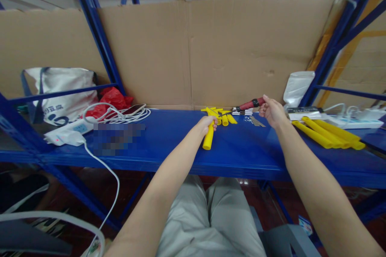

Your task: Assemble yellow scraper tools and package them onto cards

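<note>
My left hand (208, 123) is wrapped round a yellow tube (207, 140) over the middle of the blue shelf (181, 144). My right hand (269, 109) is closed at the rear end of a red and black screwdriver (249, 104). The screwdriver's thin shaft points left, towards the top of the tube by my left hand; whether its tip touches cannot be made out. Shorter yellow pieces (225, 119) lie just behind and right of my left hand. Small metal bits and flat strips (257, 121) lie beneath the screwdriver, near my right hand.
Long yellow tubes (328, 133) lie at the right, before a white power strip (352, 121). A plastic bag (298, 88) stands behind them. Left are another power strip (70, 128), coiled white cable (132, 114), a red bag (111, 100) and a cloth bag (66, 92). Cardboard (144, 52) stands behind.
</note>
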The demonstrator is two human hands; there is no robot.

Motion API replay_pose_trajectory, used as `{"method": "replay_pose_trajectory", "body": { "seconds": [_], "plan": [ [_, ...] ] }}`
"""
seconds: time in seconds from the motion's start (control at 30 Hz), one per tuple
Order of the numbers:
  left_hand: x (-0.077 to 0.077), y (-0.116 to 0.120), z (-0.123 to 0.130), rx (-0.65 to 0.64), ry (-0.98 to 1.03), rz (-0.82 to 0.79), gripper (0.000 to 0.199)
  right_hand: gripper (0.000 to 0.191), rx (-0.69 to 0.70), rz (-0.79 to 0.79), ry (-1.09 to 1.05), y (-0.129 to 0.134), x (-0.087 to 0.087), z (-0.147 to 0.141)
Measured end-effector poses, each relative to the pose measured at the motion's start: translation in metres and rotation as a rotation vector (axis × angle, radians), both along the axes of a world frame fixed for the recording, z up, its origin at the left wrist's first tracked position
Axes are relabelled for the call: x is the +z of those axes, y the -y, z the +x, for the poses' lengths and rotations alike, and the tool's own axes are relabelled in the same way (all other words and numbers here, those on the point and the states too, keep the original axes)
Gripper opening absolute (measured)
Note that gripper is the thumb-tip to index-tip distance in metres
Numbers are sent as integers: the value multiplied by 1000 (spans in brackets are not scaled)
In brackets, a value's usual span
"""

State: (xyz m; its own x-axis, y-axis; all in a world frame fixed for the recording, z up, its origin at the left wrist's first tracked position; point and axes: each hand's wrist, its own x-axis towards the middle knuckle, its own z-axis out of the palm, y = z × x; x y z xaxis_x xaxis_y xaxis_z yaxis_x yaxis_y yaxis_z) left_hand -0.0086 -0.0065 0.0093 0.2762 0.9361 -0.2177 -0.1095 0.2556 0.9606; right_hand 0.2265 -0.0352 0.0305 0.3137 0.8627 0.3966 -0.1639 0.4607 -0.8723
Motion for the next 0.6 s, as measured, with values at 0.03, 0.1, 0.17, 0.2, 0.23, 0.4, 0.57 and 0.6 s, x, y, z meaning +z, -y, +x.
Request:
{"method": "replay_pose_trajectory", "body": {
  "seconds": [0.03,0.1,0.17,0.2,0.23,0.4,0.57,0.6],
  "plan": [
    [0,0,0,-4,0,0,19,41,0,-2,1,0,0,0],
    [0,0,0,-7,2,-5,19,40,-1,2,7,0,-1,0],
    [0,0,0,-4,4,-14,19,39,11,9,17,1,0,0],
    [0,0,0,-2,6,-16,19,38,22,11,21,1,0,0],
    [0,0,0,-2,9,-16,19,36,36,11,25,2,1,0],
    [1,1,0,1,5,-10,19,28,101,8,43,6,3,-1],
    [1,2,0,-15,-22,10,21,34,38,35,47,4,1,-1],
    [1,2,0,-19,-25,12,22,36,20,37,35,3,1,0]
  ]
}}
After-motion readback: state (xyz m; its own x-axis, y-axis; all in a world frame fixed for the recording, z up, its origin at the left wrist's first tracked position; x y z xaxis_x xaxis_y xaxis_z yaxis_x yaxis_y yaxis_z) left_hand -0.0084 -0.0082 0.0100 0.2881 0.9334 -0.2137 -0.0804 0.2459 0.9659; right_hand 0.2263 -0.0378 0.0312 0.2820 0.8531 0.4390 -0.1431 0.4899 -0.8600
